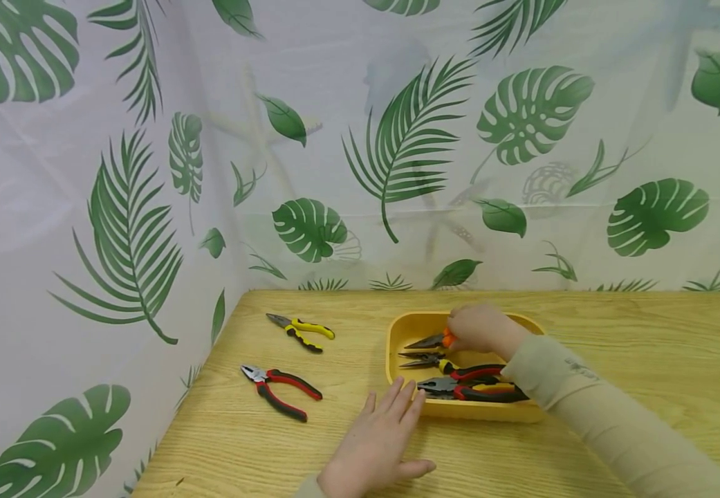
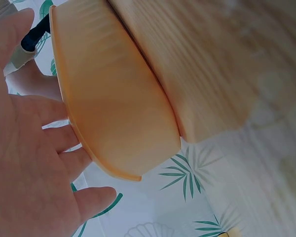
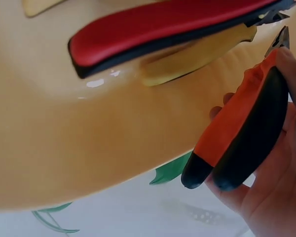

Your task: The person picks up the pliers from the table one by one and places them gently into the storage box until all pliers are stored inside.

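Note:
My right hand [image 1: 484,328] reaches into the back of a yellow plastic bin [image 1: 481,412] and grips pliers with orange and black handles [image 3: 232,123]. Their pointed metal nose [image 1: 427,342] sticks out to the left of the fingers. My left hand [image 1: 372,443] is spread flat, palm toward the bin, fingertips at its front left rim. In the left wrist view the straight fingers [image 2: 61,138] reach the bin's edge. Inside the bin lie long-nose pliers [image 1: 420,361] and, at the front, pliers with red and black handles [image 1: 440,385]. The right sleeve covers the bin's right end.
Left of the bin on the wooden table [image 1: 646,360] lie yellow and black long-nose pliers [image 1: 289,325] and, nearer, red and black combination pliers [image 1: 263,377]. A white leaf-patterned curtain [image 1: 335,166] hangs behind the table and along its left side.

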The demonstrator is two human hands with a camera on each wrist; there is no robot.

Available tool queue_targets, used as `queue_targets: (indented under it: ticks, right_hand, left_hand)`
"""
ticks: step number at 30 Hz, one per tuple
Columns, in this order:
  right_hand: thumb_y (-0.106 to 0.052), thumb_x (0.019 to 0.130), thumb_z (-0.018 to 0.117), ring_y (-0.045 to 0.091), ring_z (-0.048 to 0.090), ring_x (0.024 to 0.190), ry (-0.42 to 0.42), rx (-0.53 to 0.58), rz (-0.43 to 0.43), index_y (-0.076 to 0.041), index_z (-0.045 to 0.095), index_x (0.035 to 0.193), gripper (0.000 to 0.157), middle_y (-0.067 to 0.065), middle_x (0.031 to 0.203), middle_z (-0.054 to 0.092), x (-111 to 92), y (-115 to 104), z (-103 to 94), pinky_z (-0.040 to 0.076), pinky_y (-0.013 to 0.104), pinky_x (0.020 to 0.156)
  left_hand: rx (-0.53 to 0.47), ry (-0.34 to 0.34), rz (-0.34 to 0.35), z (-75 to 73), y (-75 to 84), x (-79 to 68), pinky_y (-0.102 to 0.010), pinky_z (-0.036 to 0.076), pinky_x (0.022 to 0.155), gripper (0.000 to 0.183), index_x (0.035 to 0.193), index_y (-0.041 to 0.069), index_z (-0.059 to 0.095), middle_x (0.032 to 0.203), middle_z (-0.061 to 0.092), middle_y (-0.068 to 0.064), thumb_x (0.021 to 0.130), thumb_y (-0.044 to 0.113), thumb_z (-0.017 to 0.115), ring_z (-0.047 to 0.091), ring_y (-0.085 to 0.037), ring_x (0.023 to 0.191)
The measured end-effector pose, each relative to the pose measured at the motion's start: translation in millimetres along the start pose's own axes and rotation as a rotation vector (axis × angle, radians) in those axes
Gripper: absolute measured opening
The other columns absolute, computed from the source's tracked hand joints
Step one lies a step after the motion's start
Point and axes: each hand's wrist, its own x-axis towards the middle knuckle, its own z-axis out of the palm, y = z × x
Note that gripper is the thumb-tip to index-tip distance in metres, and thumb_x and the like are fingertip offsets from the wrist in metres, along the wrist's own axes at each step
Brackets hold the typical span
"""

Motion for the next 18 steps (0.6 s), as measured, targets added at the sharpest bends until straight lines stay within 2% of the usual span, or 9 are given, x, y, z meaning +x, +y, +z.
queue_targets:
  ticks: [8,18]
  right_hand:
    - [-0.036,0.08,0.063,0.023,0.057,0.079,-0.02,0.0,0.001,-0.007,0.063,0.09,0.031,0.007,0.088,0.059,4.1,-4.1,3.9,0.048,0.038,0.067]
    - [-0.034,0.078,0.065,0.019,0.054,0.069,0.044,-0.003,-0.034,-0.009,0.061,0.082,0.026,0.002,0.076,0.056,6.5,-1.4,13.8,0.047,0.035,0.061]
  left_hand:
    - [0.006,-0.005,0.002,0.8,-0.2,0.6,-0.047,0.027,0.097,0.085,0.143,0.013,0.017,0.146,0.013,-0.006,0.08,0.068,0.034,0.006,-0.021,0.133]
    - [0.014,0.001,0.003,0.9,-0.6,0.5,-0.047,0.027,0.097,0.085,0.143,0.012,0.018,0.146,0.014,-0.007,0.08,0.067,0.034,0.007,-0.021,0.133]
